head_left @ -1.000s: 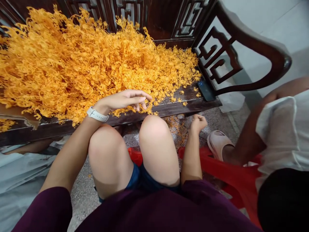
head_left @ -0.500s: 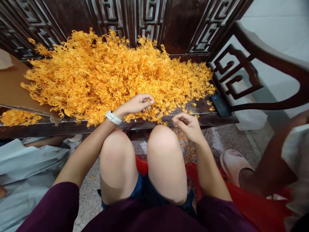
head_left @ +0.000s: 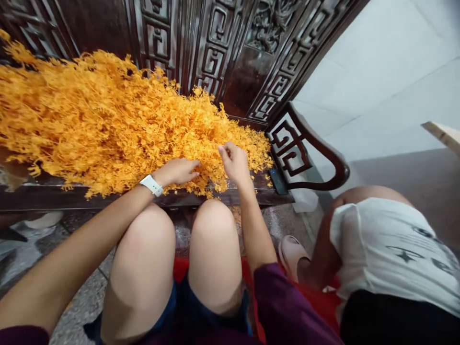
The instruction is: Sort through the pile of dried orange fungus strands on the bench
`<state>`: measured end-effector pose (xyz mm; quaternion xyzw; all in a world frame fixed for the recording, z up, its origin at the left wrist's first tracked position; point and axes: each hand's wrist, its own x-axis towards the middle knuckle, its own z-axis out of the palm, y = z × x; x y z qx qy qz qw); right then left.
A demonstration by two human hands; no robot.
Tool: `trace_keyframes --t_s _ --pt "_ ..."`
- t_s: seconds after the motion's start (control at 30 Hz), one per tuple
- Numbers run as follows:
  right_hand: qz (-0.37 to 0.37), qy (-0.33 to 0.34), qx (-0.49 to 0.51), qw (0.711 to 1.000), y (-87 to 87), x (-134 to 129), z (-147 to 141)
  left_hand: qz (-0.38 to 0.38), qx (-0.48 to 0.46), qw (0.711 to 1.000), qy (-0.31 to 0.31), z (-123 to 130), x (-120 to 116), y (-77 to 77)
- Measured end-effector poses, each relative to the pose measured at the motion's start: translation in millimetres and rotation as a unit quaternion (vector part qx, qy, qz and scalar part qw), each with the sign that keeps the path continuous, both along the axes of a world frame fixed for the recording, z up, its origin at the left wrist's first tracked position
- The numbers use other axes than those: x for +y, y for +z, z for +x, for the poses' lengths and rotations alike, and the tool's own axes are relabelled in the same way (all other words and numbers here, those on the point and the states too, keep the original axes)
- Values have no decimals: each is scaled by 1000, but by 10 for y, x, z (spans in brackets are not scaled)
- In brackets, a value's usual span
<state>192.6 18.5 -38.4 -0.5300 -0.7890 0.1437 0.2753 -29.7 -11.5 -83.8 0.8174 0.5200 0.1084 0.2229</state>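
A big heap of orange, spidery plastic-looking pieces [head_left: 108, 120] covers the dark wooden bench [head_left: 118, 201]. At its front edge is my left hand [head_left: 178, 171], palm down, with a white watch [head_left: 151, 185] on the wrist. The thumb and fingers of this hand are a little apart, close to the pieces, and I see nothing held between them. My right hand [head_left: 234, 162] is raised over the right part of the heap, its thumb and fingers drawn together. Whatever it may pinch is too small or hidden to make out.
Carved panels [head_left: 230, 57] back the bench, and a curved armrest [head_left: 319, 158] ends it on the right. A dark phone [head_left: 278, 181] lies by the armrest. Close on my right sits another person in a white garment [head_left: 391, 244], one foot in a pink slipper [head_left: 292, 254].
My view has turned to the right. The right hand has moved from beyond the bench's front edge to over the heap. The left hand remains at the heap's front.
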Motion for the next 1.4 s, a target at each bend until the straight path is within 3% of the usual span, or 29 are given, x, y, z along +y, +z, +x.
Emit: trace_keyframes --t_s 0.1,0.23,0.33,0.4,0.5,0.63,0.8,0.87,0.97,1.03,1.23,1.4 --pt "-4 30 -54 998 6 86 -58 15 -10 1000 5 -7 22 15" --pt "-107 95 -154 978 -225 40 -199 68 26 996 53 -40 1 104" --pt "-85 66 -132 985 -348 -30 -244 118 44 989 79 -59 -44 179" --pt "-76 69 -98 990 -335 -49 -238 160 36 982 96 -65 -65 217" --pt "-90 94 4 991 -208 -42 -214 186 16 976 116 -66 -65 243" --pt "-141 133 115 974 -33 -14 -193 160 6 982 105 -61 -28 219" --pt "-141 117 236 954 28 -24 -151 126 10 981 147 -67 32 143" --pt "-164 115 308 930 63 -52 -109 104 22 981 163 -85 54 113" --pt "-191 122 438 870 173 -99 -12 81 28 980 182 -123 79 82" --pt "-157 123 485 852 268 -127 57 73 20 977 197 -140 88 78" --pt "-20 97 481 871 558 -266 150 56 27 976 210 -124 97 89" --pt "25 103 522 846 896 -455 185 51 23 973 223 -114 106 80"
